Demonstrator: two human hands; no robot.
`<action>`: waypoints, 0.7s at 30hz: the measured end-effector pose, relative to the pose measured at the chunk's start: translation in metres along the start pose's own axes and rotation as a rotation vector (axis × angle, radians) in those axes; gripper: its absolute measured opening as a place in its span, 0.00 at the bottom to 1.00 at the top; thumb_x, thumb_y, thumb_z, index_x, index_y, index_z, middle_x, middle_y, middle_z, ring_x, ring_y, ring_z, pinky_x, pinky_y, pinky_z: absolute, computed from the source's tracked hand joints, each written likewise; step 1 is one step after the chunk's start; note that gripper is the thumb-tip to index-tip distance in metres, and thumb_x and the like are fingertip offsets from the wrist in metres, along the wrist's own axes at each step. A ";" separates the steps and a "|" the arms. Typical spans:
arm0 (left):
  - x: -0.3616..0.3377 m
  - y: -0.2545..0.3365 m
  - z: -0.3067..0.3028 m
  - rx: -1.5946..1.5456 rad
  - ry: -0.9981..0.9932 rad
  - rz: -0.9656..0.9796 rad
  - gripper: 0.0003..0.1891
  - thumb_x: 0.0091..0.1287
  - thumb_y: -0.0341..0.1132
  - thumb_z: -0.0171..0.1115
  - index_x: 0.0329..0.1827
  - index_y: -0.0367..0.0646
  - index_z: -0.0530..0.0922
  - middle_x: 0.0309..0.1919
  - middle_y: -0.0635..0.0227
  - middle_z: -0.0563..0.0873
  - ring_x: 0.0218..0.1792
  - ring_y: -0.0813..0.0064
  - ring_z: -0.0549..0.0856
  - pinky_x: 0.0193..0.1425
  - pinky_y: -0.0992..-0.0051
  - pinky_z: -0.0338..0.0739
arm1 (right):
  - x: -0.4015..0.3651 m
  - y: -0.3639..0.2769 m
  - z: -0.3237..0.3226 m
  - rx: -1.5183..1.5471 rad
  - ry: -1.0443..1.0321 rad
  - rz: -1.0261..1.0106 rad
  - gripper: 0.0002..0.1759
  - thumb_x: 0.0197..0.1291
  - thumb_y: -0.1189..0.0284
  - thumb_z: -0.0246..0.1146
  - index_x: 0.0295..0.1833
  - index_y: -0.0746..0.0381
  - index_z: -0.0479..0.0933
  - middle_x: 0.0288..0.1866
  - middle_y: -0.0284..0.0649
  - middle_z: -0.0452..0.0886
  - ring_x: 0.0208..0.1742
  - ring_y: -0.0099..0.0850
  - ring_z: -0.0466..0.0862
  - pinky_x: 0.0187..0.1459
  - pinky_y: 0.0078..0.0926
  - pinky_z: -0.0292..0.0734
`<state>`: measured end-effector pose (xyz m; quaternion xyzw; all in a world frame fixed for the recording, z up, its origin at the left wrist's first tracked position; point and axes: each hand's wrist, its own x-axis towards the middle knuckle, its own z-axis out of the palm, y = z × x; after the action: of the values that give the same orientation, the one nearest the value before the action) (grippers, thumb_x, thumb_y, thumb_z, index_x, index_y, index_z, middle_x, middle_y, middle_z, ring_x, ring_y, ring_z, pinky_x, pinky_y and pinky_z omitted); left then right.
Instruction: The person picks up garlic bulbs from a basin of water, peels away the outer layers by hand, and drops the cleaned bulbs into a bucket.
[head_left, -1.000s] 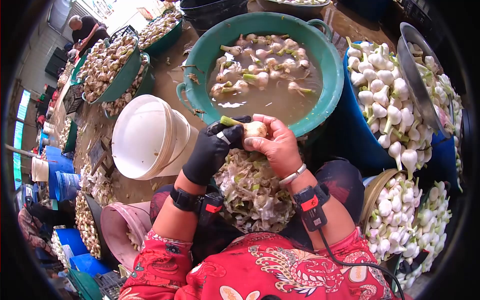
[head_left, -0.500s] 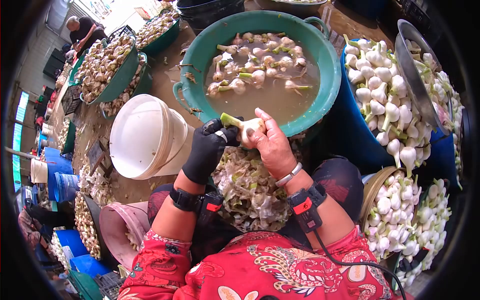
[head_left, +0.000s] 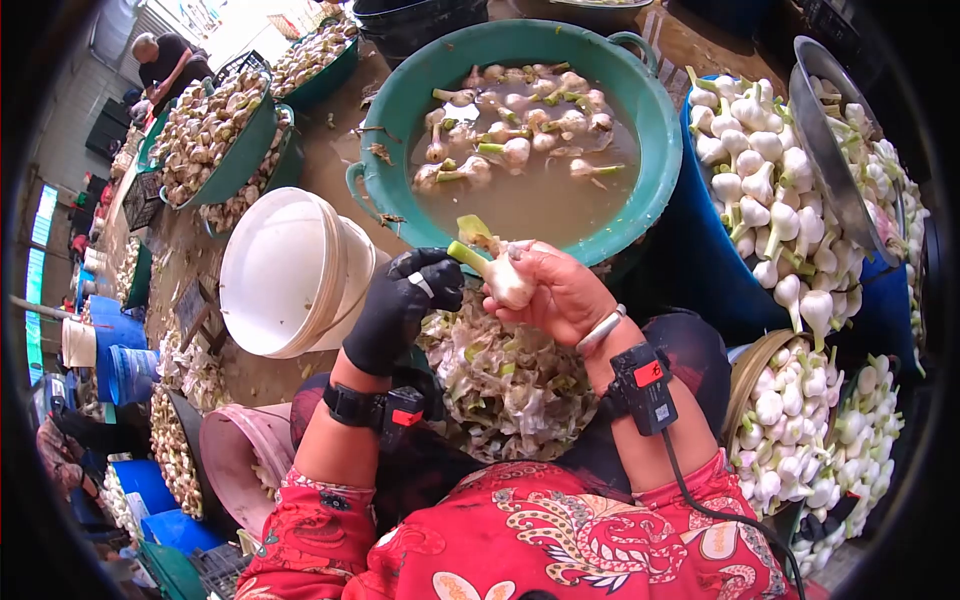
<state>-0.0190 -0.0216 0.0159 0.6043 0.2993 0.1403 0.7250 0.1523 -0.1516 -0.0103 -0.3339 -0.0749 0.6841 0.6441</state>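
Observation:
My right hand (head_left: 560, 295) is closed around a white garlic bulb (head_left: 512, 283), its short green stem (head_left: 467, 258) pointing left. A loose flap of outer skin (head_left: 478, 232) sticks up beyond the bulb. Just left of the stem, my black-gloved left hand (head_left: 400, 305) has its fingers curled in; I cannot tell what, if anything, is inside them. Below both hands lies a heap of papery garlic peelings (head_left: 510, 385). Ahead, a green tub (head_left: 655, 190) holds murky water with several unpeeled garlic bulbs (head_left: 515, 153) floating in it.
A white bucket (head_left: 275, 285) leans at the left, with a pink bucket (head_left: 225, 460) nearer me. On the right, a blue tub (head_left: 705, 255) and another bucket (head_left: 742, 385) are heaped with white garlic. Piled garlic basins (head_left: 235, 155) and a person (head_left: 170, 62) are at the far left.
My left hand has moved off the bulb, left and slightly down. My right hand has turned palm-up with the bulb, and a flap of skin now stands away from it.

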 end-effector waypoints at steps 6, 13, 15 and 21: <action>-0.002 0.001 0.020 -0.106 0.046 0.020 0.15 0.63 0.29 0.63 0.52 0.35 0.77 0.34 0.71 0.82 0.33 0.80 0.80 0.40 0.79 0.75 | 0.015 0.014 0.003 -0.116 0.116 -0.074 0.12 0.65 0.69 0.58 0.51 0.61 0.71 0.40 0.38 0.79 0.38 0.31 0.82 0.40 0.35 0.82; 0.012 -0.008 0.001 0.542 0.059 0.625 0.14 0.70 0.38 0.57 0.48 0.33 0.79 0.29 0.68 0.82 0.30 0.80 0.80 0.36 0.78 0.76 | 0.004 0.012 0.023 -1.332 0.246 -1.084 0.03 0.52 0.78 0.61 0.34 0.63 0.74 0.31 0.45 0.76 0.35 0.43 0.77 0.39 0.37 0.72; 0.006 -0.002 -0.006 0.348 0.085 0.466 0.17 0.70 0.40 0.57 0.49 0.33 0.78 0.30 0.68 0.82 0.30 0.80 0.80 0.36 0.77 0.76 | -0.003 0.026 0.017 -1.621 0.019 -0.896 0.03 0.52 0.77 0.61 0.31 0.62 0.73 0.30 0.45 0.75 0.36 0.48 0.76 0.38 0.41 0.72; 0.012 -0.004 -0.017 -1.084 0.112 -0.244 0.17 0.72 0.38 0.54 0.54 0.33 0.76 0.38 0.65 0.81 0.35 0.75 0.83 0.38 0.77 0.79 | 0.005 0.045 -0.017 -1.784 -0.074 -0.161 0.07 0.44 0.76 0.60 0.32 0.63 0.80 0.34 0.53 0.82 0.38 0.51 0.82 0.42 0.45 0.77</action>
<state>-0.0207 -0.0023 0.0074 0.0976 0.2902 0.2209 0.9260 0.1245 -0.1598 -0.0496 -0.6818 -0.6227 0.3347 0.1881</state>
